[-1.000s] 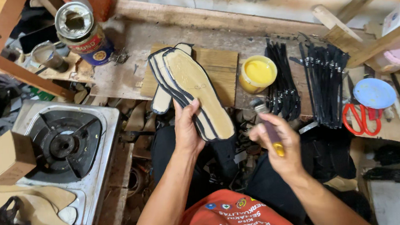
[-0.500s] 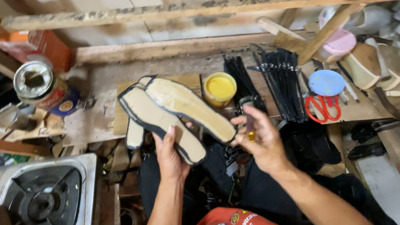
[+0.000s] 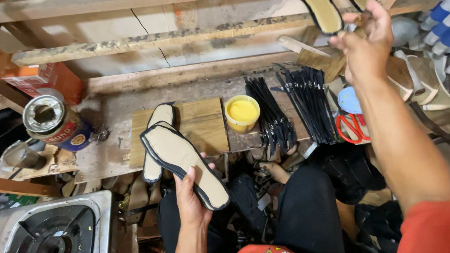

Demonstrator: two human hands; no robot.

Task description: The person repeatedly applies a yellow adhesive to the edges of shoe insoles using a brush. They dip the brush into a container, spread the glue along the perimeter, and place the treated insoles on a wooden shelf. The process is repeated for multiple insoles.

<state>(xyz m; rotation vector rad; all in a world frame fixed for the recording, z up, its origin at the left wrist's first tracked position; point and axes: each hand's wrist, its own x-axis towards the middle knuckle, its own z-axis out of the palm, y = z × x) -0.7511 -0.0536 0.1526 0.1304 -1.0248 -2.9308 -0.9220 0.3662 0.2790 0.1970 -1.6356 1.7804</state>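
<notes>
Insole (image 3: 185, 165): tan, black-edged, gripped by left hand (image 3: 190, 197).
Right hand (image 3: 367, 43): raised, fingers closed; what it holds unclear.
Glue pot (image 3: 242, 113): yellow, on bench.

Rough wooden beams (image 3: 136, 42) overhead, pale cracked wall (image 3: 172, 17) behind, worn plank workbench (image 3: 113, 152).

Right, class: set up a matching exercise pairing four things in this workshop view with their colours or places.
Things:
1. glue bowl
2. scissors
3. left hand
4. right hand

Descriptions:
A. red handles
B. raised up by the hanging insole
C. yellow
D. holds a black-edged insole

Pairs: 1-C, 2-A, 3-D, 4-B
</notes>
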